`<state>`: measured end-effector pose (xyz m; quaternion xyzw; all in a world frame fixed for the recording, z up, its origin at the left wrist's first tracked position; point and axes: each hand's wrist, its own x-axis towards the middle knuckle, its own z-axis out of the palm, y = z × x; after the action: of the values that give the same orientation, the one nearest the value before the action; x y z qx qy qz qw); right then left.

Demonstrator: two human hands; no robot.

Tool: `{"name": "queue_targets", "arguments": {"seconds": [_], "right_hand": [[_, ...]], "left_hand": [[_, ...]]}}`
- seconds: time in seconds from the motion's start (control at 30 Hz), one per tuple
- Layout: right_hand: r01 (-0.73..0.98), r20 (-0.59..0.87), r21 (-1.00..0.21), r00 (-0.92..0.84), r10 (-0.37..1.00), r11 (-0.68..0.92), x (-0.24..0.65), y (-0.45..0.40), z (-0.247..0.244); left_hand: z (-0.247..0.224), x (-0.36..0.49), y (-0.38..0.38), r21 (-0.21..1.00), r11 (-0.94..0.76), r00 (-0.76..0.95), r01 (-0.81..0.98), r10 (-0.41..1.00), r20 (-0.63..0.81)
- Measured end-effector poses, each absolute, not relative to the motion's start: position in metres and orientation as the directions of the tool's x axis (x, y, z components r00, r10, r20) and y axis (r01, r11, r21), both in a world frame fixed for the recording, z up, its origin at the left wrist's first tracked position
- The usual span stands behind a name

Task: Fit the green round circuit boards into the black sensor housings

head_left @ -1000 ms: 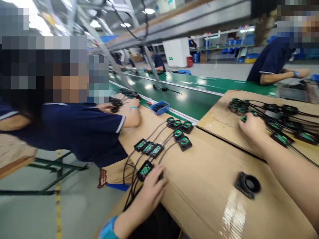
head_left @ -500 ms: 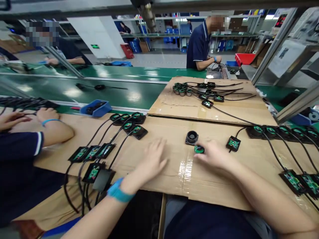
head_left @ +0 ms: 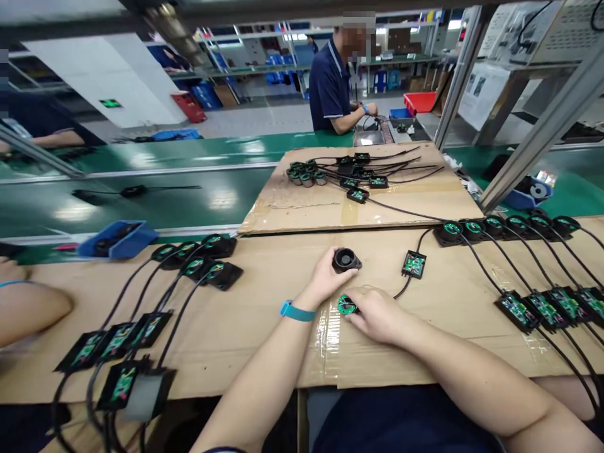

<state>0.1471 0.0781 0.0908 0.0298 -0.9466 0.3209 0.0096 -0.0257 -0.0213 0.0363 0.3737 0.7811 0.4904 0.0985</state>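
Observation:
My left hand (head_left: 326, 277) grips a black square-flanged housing (head_left: 346, 259) with a round, ribbed opening, fingers and thumb at its sides. Just in front of it, my right hand (head_left: 377, 311) pinches a round green circuit board (head_left: 346, 305), whose underside the fingers partly hide. To the right lies a small black box with an exposed green board (head_left: 414, 265); cables leave both its ends, the lower one running toward my right hand. Both hands are low over the cardboard sheet (head_left: 264, 314).
Cabled black units (head_left: 207, 270) lie at left, with more round-topped units (head_left: 472, 229) and open boxes (head_left: 521, 309) at right. A raised cardboard (head_left: 292, 204) holds further parts. A blue bin (head_left: 117, 240) stands back left. A co-worker's arm (head_left: 35, 311) rests at far left.
My left hand has gone from lying flat on the cardboard to holding the black housing. My right hand has brought the green board nearer. The camera view has shifted right.

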Motion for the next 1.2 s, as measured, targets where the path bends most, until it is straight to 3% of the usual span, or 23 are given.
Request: {"name": "queue_targets", "arguments": {"seconds": [0.17,0.3,0.4,0.5,0.63,0.83,1.0,1.2], "right_hand": [[-0.083,0.134,-0.667,-0.991,0.01,0.741,0.145,0.082,0.086],[-0.157,0.42,-0.672,-0.886,0.197,0.724,0.146,0.096,0.086],[-0.126,0.515,-0.696,-0.774,0.369,0.707,0.147,0.104,0.087],[-0.096,0.529,-0.719,-0.718,0.452,0.688,0.146,0.106,0.087],[-0.101,0.542,-0.685,-0.732,0.413,0.721,0.142,0.1,0.089],[-0.059,0.506,-0.68,-0.758,0.41,0.731,0.135,0.093,0.094],[0.073,0.468,-0.625,-0.762,0.448,0.777,0.133,0.093,0.081],[0.069,0.386,-0.583,-0.853,0.35,0.81,0.142,0.106,0.085]], "left_hand": [[0.037,-0.028,-0.025,0.873,0.15,-0.686,0.463,0.684,0.247],[0.039,-0.029,-0.028,0.853,0.141,-0.689,0.503,0.661,0.297],[0.043,-0.021,-0.032,0.8,0.117,-0.631,0.588,0.685,0.364],[0.047,-0.008,-0.032,0.735,0.073,-0.551,0.674,0.713,0.434],[0.049,0.01,-0.028,0.695,0.012,-0.485,0.719,0.724,0.49],[0.05,0.014,-0.027,0.681,0.091,-0.532,0.726,0.703,0.472],[0.049,0.013,-0.028,0.661,0.055,-0.517,0.749,0.673,0.529],[0.042,0.011,-0.024,0.736,0.084,-0.618,0.672,0.612,0.494]]}}
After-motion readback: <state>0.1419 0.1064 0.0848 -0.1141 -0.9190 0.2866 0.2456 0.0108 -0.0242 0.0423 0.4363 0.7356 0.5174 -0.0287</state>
